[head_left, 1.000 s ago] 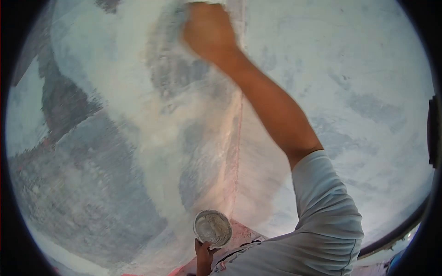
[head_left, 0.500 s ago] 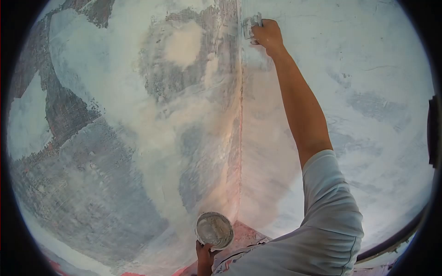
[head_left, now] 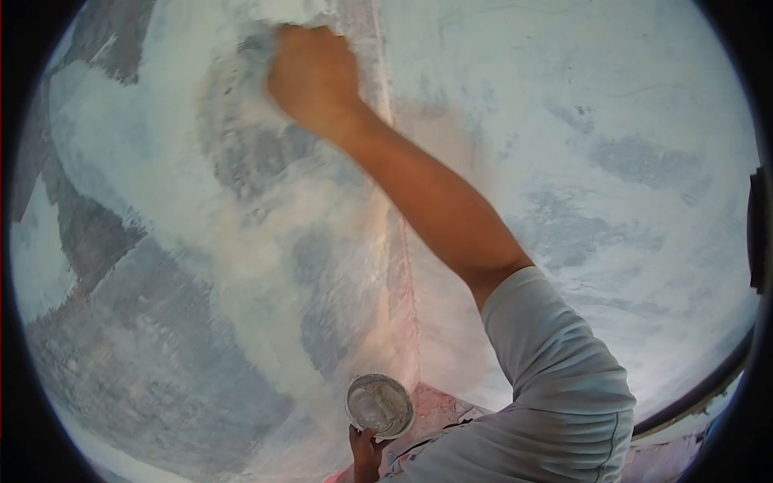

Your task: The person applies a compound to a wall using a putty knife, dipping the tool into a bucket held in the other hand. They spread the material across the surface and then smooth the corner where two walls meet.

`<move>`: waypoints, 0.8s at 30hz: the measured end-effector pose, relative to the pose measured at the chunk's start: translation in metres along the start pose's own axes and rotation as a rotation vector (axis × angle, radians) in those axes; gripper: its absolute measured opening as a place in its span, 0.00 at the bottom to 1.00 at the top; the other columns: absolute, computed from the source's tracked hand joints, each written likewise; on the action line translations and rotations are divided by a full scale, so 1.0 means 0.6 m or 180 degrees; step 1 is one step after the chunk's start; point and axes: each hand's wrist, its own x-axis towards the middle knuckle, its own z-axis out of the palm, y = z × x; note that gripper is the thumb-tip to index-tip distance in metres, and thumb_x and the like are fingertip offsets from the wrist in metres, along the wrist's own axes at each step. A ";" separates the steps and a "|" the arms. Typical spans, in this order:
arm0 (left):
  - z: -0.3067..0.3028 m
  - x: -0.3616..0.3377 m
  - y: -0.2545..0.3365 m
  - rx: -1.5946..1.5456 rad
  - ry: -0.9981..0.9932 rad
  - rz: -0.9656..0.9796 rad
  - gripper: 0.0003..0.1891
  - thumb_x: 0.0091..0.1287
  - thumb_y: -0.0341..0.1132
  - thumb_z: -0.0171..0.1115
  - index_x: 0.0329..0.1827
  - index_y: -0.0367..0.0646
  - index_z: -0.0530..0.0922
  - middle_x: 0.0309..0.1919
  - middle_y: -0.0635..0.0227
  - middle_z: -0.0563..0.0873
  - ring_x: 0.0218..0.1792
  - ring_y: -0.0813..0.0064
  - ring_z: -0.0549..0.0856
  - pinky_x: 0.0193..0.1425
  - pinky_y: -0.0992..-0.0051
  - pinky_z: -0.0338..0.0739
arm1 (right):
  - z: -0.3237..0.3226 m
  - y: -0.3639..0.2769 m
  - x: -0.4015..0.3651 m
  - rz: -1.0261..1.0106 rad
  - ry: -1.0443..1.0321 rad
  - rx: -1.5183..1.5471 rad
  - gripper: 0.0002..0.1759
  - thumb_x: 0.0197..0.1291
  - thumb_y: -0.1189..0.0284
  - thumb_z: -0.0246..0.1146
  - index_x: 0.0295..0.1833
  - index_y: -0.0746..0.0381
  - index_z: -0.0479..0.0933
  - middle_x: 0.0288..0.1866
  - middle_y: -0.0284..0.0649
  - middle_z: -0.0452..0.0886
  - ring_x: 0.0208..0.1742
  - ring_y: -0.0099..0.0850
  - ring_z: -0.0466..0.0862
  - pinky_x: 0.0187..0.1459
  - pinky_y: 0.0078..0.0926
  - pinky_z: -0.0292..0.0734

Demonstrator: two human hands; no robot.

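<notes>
My right hand is closed and reaches across to the left wall, high up near the corner. It grips a putty knife, smeared by motion and partly hidden behind the fingers, with its blade at the wall surface. Low in the view, my left hand holds a round bowl from below and the side, fingers around its edge. Grey-white putty coats the inside of the bowl. Pale putty patches lie over darker grey areas on the left wall.
The two walls meet at a vertical corner line with pinkish edges. The right wall is mostly pale with grey patches. A reddish surface shows at the foot of the corner. A dark curved edge runs along the lower right.
My right hand has swung left with the putty knife, from the right wall across the corner to the left wall. The bowl in my left hand has barely shifted.
</notes>
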 end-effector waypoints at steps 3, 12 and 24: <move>-0.002 0.025 -0.007 0.0052 -0.0099 -0.0163 0.31 0.59 0.24 0.60 0.69 0.43 0.66 0.61 0.54 0.78 0.58 0.48 0.85 0.51 0.38 0.90 | 0.012 0.002 -0.027 -0.0110 -0.0090 0.0541 0.11 0.54 0.73 0.64 0.39 0.68 0.86 0.39 0.60 0.88 0.44 0.59 0.88 0.47 0.53 0.86; 0.026 -0.018 -0.025 -0.0081 -0.0317 -0.0110 0.29 0.61 0.23 0.59 0.68 0.42 0.65 0.62 0.53 0.77 0.58 0.47 0.85 0.54 0.39 0.90 | -0.019 0.324 0.052 0.1270 -0.0093 0.0978 0.10 0.58 0.74 0.59 0.34 0.70 0.83 0.27 0.49 0.85 0.27 0.40 0.87 0.33 0.42 0.84; -0.020 0.009 -0.031 -0.0116 -0.0140 -0.0082 0.33 0.60 0.22 0.59 0.72 0.44 0.65 0.64 0.54 0.77 0.61 0.46 0.83 0.53 0.34 0.89 | -0.050 0.092 -0.066 -0.0789 -0.0302 0.0457 0.21 0.56 0.76 0.62 0.57 0.58 0.84 0.39 0.56 0.89 0.39 0.55 0.89 0.45 0.52 0.86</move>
